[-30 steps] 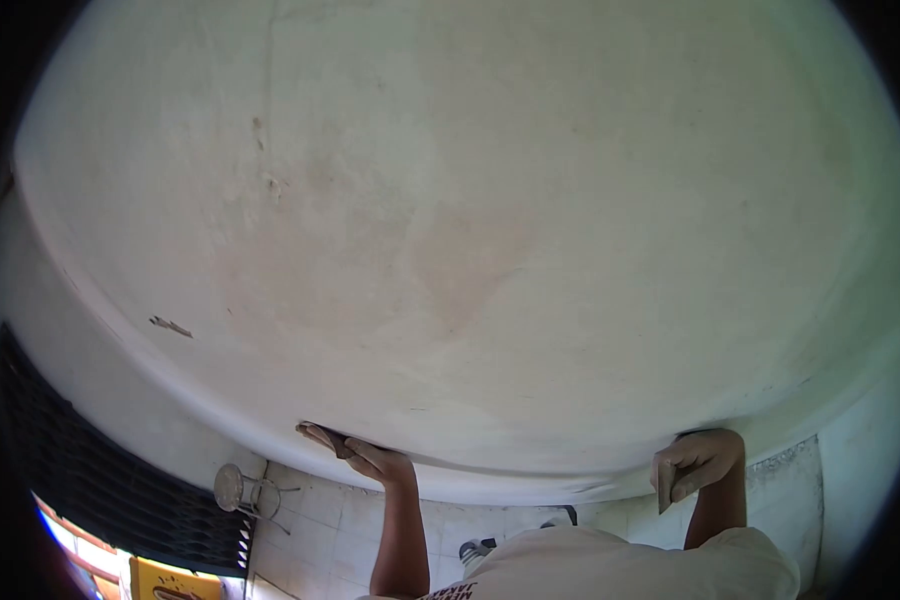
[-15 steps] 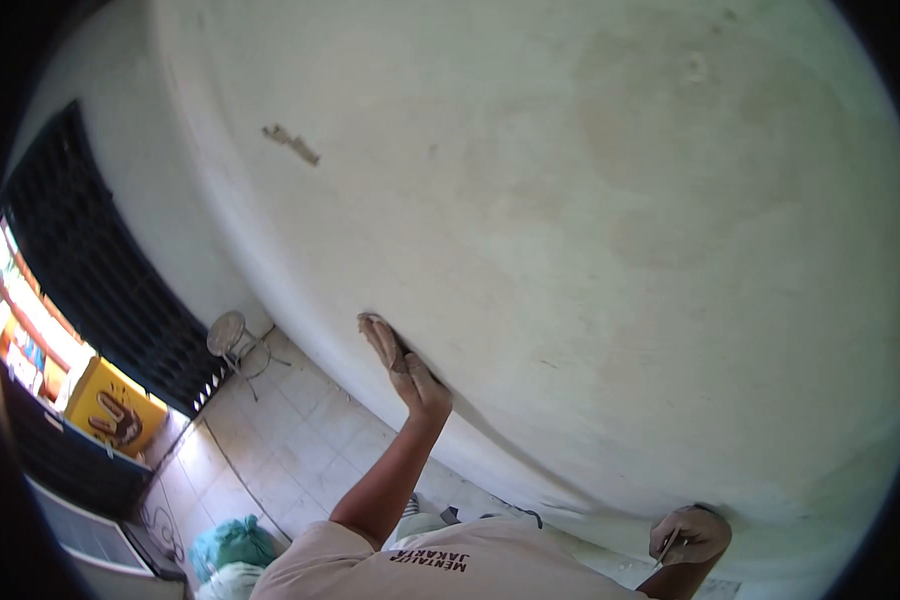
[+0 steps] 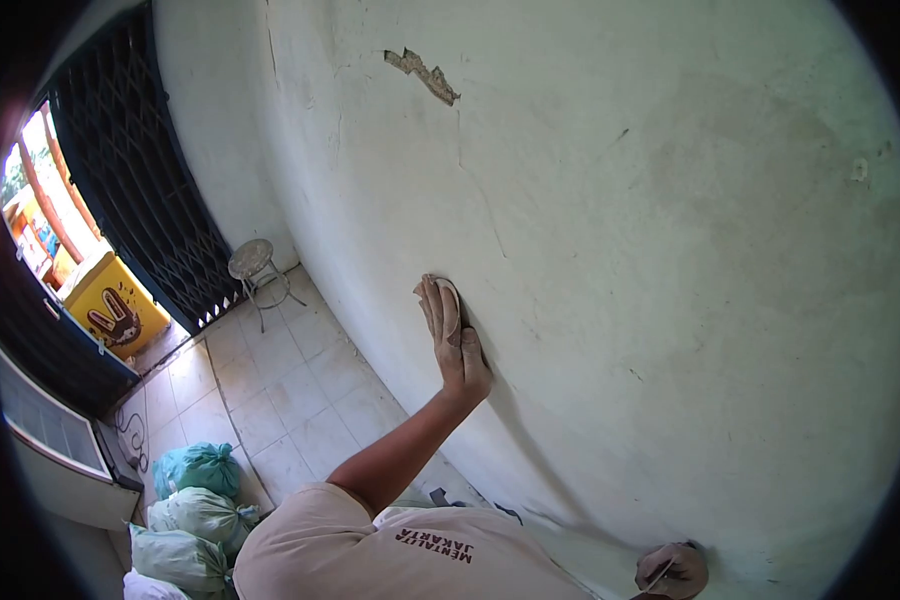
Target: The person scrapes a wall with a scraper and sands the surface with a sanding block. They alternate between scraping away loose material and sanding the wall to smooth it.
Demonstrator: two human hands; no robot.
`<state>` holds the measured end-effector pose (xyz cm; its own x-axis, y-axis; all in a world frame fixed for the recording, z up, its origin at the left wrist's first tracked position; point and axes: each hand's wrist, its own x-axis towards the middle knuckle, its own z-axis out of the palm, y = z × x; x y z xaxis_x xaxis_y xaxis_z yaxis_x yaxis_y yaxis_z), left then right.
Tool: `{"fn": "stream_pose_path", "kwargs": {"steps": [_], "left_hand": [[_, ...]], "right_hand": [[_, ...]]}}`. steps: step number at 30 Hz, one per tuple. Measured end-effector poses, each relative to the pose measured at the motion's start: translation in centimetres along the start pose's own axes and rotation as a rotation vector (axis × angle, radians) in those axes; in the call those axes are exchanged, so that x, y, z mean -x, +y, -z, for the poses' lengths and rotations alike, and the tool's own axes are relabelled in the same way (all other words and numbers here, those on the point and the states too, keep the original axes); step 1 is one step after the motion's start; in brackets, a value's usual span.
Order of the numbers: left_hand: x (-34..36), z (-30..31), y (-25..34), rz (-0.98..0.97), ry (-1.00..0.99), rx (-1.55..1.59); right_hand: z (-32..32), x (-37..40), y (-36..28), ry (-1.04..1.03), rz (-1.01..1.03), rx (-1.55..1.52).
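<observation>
My left hand [image 3: 456, 335] lies against the pale wall [image 3: 610, 300], fingers extended and close together. A thin brown sheet [image 3: 453, 300] appears held under the fingers and palm; its curved edge shows beside them. At the lower right, my right hand [image 3: 673, 572] is curled near the wall. A thin, light, stick-like thing [image 3: 660, 577] shows across it; the rest of that item is hidden. Both hands look dusty. Above my left hand, the wall has a chipped patch [image 3: 425, 77] and fine cracks.
Several tied bags [image 3: 195, 515] stand on the tiled floor [image 3: 290, 400] at the lower left. A round stool [image 3: 251, 258] stands near the wall corner. Beyond are a dark folding gate [image 3: 135, 150] and a yellow box [image 3: 118, 305] at the doorway.
The view has shifted, with more bags visible and the chipped patch farther right. My left hand appears higher and farther right in view, still against the wall. My right hand appears lower.
</observation>
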<state>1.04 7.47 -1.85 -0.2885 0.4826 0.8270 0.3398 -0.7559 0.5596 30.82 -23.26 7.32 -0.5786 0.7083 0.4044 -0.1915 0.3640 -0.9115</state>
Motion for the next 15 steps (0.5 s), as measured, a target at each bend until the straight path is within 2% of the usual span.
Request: {"fn": "stream_pose_path", "kwargs": {"steps": [4, 7, 10, 12, 15], "left_hand": [[-0.1, 0.5, 0.3, 0.015, -0.032, -0.001], [-0.5, 1.7, 1.1, 0.094, -0.121, -0.085], [-1.3, 2.3, 2.1, 0.129, -0.15, -0.061], [-2.9, 2.5, 3.0, 0.149, -0.144, -0.089], [-6.4, 2.6, 3.3, 0.143, -0.093, -0.103]], "right_hand": [[-0.3, 0.5, 0.6, 0.064, 0.044, -0.011], [1.0, 1.8, -0.2, -0.086, -0.182, 0.095], [-1.7, 4.4, 2.4, 0.301, 0.073, -0.049], [-0.9, 3.7, 0.6, 0.179, -0.193, -0.008], [0.0, 3.3, 0.3, 0.151, -0.2, 0.006]]}}
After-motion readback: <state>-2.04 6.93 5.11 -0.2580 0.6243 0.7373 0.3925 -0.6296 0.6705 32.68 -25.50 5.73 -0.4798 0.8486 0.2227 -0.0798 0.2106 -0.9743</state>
